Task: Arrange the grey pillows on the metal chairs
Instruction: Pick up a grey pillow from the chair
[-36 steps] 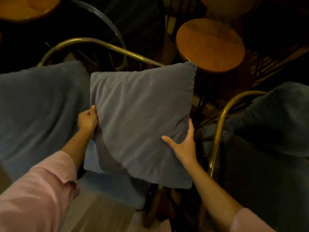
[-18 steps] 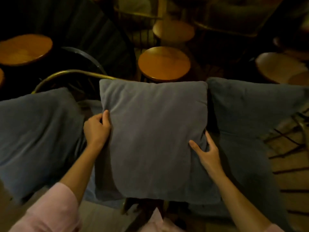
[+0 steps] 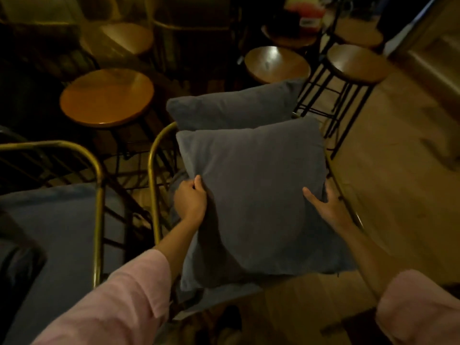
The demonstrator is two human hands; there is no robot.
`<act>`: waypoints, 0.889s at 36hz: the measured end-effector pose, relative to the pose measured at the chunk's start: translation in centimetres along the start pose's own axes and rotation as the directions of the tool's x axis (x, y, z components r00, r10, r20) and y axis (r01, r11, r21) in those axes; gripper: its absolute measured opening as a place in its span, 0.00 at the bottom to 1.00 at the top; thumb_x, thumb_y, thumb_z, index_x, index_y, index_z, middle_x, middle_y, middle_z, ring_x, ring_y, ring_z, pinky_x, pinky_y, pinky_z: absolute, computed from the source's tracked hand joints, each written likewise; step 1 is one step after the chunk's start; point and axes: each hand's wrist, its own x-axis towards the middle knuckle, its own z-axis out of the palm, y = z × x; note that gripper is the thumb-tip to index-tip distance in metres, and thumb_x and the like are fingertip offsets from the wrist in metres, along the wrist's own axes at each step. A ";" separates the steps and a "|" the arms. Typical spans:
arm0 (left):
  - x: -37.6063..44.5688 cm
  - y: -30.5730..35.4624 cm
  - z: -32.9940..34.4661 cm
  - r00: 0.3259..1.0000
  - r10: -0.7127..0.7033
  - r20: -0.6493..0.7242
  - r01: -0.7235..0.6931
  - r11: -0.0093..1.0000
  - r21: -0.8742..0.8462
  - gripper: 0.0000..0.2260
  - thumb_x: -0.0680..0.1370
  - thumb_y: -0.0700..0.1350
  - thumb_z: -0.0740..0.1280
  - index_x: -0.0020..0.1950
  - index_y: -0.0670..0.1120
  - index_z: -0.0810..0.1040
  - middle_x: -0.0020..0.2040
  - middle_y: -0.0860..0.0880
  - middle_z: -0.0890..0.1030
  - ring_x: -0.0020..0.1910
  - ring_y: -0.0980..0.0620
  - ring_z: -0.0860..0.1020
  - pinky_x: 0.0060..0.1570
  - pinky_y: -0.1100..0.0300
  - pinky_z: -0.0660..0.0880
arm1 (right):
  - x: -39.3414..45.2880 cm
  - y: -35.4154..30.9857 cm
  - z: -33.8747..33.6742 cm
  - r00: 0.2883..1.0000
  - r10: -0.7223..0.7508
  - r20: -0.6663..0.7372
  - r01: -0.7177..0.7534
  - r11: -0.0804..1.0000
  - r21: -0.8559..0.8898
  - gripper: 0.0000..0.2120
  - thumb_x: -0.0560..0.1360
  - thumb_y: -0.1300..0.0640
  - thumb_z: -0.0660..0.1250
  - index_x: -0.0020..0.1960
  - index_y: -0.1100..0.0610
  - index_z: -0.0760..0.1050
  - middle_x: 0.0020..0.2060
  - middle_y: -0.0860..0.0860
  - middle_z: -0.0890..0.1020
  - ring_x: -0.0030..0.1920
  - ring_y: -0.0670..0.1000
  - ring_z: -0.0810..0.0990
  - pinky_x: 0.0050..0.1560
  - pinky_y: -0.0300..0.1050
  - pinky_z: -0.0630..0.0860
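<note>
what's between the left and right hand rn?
Head view: the front grey pillow, spanning the gap; left hand pinches its left edge, right hand is at its right edge.

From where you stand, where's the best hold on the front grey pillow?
Take the front grey pillow by its two side edges at mid-height, coming from the near side. It stands upright, broad face toward you, as the left hand and right hand show.

I see a square grey pillow (image 3: 251, 195) propped upright-tilted over a brass-framed metal chair (image 3: 155, 155), overlapping a second grey pillow (image 3: 231, 108) behind it; another chair (image 3: 98, 185) stands left.
</note>
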 end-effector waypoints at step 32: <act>1.3 -17.9 -15.8 0.962 -0.273 0.020 0.274 0.960 -0.055 0.34 0.78 0.45 0.70 0.78 0.36 0.58 0.76 0.37 0.66 0.76 0.39 0.64 0.73 0.49 0.64 | -1.8 -5.3 21.7 0.983 -0.156 0.094 0.182 0.822 -0.539 0.37 0.76 0.45 0.67 0.79 0.56 0.57 0.80 0.62 0.50 0.80 0.63 0.44 0.75 0.68 0.40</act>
